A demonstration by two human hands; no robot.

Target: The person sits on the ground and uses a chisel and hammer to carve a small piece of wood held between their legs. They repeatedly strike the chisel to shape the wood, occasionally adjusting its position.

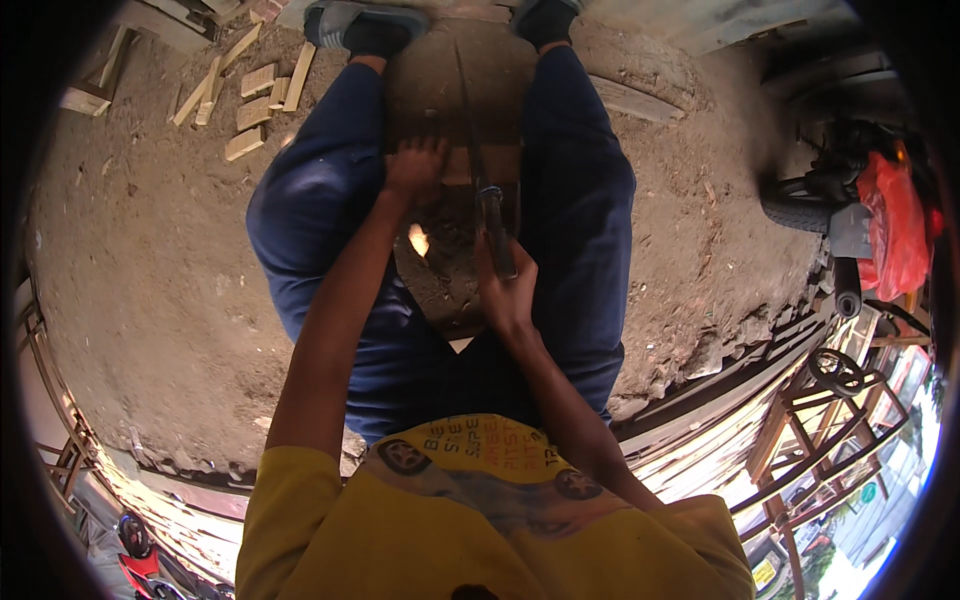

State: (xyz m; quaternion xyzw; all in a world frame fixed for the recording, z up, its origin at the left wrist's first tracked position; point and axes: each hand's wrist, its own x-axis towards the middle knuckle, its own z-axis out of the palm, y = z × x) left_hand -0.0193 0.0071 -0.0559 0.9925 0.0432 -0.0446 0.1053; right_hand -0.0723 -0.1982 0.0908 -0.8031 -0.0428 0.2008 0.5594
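Between my knees lies a short wooden board (pixel 458 166), crosswise and in shadow. My left hand (pixel 416 170) rests on its left end, the fingers bent over the wood and holding it down. My right hand (pixel 508 283) is closed around the dark handle of a handsaw (pixel 494 225). The saw's long thin blade points away from me, seen nearly edge-on, and passes over the board to the right of my left hand. Its teeth do not show, and I cannot tell how deep it sits in the wood.
Several cut wood blocks (pixel 257 112) and strips lie on the dirt floor beyond my left knee. A flat plank (pixel 635 98) lies past my right knee. At right stands a motorcycle wheel (pixel 797 208) beside a red plastic bag (pixel 892 225). Long timber pieces (pixel 690 440) are behind me.
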